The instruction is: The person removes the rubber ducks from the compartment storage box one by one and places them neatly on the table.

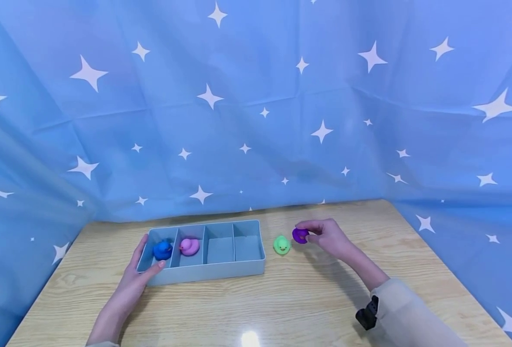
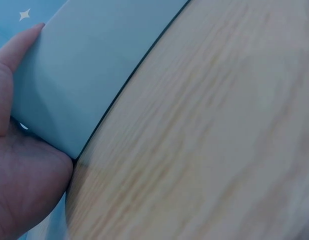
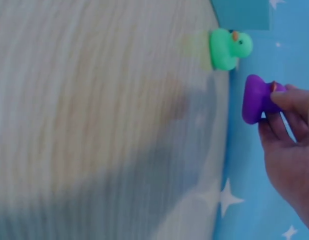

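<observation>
At the left end of a grey-blue divided box [image 1: 208,271], my left hand [image 1: 130,282] holds the corner, thumb over the front wall and fingers along the end wall. In the left wrist view that hand [image 2: 29,185] lies against the box's wall [image 2: 89,70]. A blue rubber duck [image 1: 162,250] sits in the leftmost compartment and a pink rubber duck [image 1: 190,246] in the one beside it. My right hand [image 1: 330,238] pinches a purple rubber duck [image 1: 300,235], which in the right wrist view hangs above the tabletop. Left of it a green rubber duck [image 1: 281,245] stands on the table.
The wooden table [image 1: 221,308] reaches back to a blue curtain [image 1: 256,159] with white stars, which also hangs at both sides. A black device [image 1: 367,313] is at the right sleeve's cuff. The box's two right compartments hold no duck.
</observation>
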Tool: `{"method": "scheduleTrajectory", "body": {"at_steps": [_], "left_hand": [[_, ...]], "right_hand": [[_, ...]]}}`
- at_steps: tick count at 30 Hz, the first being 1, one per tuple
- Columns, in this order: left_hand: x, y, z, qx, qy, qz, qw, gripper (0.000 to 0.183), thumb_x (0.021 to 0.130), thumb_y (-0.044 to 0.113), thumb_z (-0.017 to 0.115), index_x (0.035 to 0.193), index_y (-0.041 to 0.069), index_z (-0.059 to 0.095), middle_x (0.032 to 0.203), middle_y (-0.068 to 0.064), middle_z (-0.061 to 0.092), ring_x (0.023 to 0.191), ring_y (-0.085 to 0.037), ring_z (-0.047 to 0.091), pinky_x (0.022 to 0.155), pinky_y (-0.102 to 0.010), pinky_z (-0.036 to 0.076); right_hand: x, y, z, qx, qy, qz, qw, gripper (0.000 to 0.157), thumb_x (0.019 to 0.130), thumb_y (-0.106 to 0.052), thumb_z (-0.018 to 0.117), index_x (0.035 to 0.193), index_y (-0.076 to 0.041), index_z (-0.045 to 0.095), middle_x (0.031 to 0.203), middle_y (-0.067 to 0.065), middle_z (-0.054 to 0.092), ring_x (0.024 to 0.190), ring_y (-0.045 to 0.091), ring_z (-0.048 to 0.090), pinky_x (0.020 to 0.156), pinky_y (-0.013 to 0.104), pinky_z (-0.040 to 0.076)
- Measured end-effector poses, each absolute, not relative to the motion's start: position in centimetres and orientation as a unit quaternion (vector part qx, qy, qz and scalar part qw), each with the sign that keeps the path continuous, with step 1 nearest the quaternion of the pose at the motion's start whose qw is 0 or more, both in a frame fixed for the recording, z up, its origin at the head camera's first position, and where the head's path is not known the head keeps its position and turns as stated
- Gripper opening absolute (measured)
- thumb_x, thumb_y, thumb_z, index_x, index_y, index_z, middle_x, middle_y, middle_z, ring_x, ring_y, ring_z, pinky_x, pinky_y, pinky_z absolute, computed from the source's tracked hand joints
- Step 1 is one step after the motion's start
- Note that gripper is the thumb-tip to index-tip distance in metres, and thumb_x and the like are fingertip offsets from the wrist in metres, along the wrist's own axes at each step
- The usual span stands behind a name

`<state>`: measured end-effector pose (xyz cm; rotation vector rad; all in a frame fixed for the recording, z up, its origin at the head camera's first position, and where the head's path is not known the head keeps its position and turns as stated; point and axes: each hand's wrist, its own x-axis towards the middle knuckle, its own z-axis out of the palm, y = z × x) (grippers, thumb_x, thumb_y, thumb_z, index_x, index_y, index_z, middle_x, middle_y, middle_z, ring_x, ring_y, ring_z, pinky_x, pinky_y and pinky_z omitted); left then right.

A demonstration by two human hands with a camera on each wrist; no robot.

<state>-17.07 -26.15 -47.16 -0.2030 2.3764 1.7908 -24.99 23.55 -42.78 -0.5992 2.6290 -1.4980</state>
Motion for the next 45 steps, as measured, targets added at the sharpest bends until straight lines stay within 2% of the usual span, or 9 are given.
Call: {"method": "scheduleTrajectory", "body": {"at_steps": [12,18,25,33,45], "left_hand": [[-17.1,-26.3,-47.2,-0.065,0.794,0.599,0.078,0.098,0.102,0.034,0.065,0.162,0.043,-0.012,0.171,-0.011,-0.016,0.153,-0.043,-0.017,0.114,-0.077,0.0],[-17.1,-26.2,-47.2,-0.063,0.793,0.602,0.074,0.099,0.102,0.033,0.065,0.163,0.042,-0.013,0.171,-0.011,-0.016,0.153,-0.042,-0.017,0.114,-0.076,-0.001],[-17.0,-26.2,-47.2,-0.061,0.79,0.606,0.073,0.099,0.102,0.032,0.065,0.163,0.041,-0.012,0.171,-0.011,-0.015,0.153,-0.041,-0.017,0.115,-0.075,-0.001],[-17.0,-26.1,-47.1,-0.062,0.795,0.598,0.076,0.098,0.102,0.033,0.064,0.162,0.042,-0.013,0.171,-0.01,-0.016,0.153,-0.042,-0.019,0.114,-0.076,-0.002],[-17.0,-26.0,-47.1,-0.067,0.792,0.602,0.076,0.099,0.102,0.034,0.065,0.162,0.043,-0.012,0.171,-0.01,-0.016,0.153,-0.042,-0.019,0.114,-0.075,-0.002]], "right_hand": [[-24.8,24.6,-44.5,-0.166,0.862,-0.476,0.047,0.04,0.083,0.021,0.059,0.12,0.01,0.071,0.124,0.028,0.067,0.127,0.05,0.055,0.106,0.054,0.044],[-24.9,24.9,-44.7,-0.153,0.861,-0.481,0.06,0.042,0.083,0.02,0.058,0.122,0.008,0.07,0.126,0.028,0.066,0.128,0.05,0.054,0.104,0.051,0.047],[-24.9,25.1,-44.8,-0.159,0.857,-0.485,0.071,0.042,0.083,0.021,0.057,0.122,0.01,0.069,0.126,0.03,0.065,0.125,0.05,0.056,0.098,0.042,0.055],[-24.8,25.2,-44.6,-0.172,0.86,-0.475,0.07,0.041,0.083,0.019,0.058,0.121,0.011,0.07,0.123,0.028,0.067,0.125,0.05,0.056,0.1,0.047,0.052],[-24.9,25.5,-45.0,-0.179,0.859,-0.474,0.069,0.041,0.084,0.019,0.059,0.122,0.009,0.07,0.123,0.027,0.068,0.125,0.049,0.057,0.101,0.048,0.051]]}}
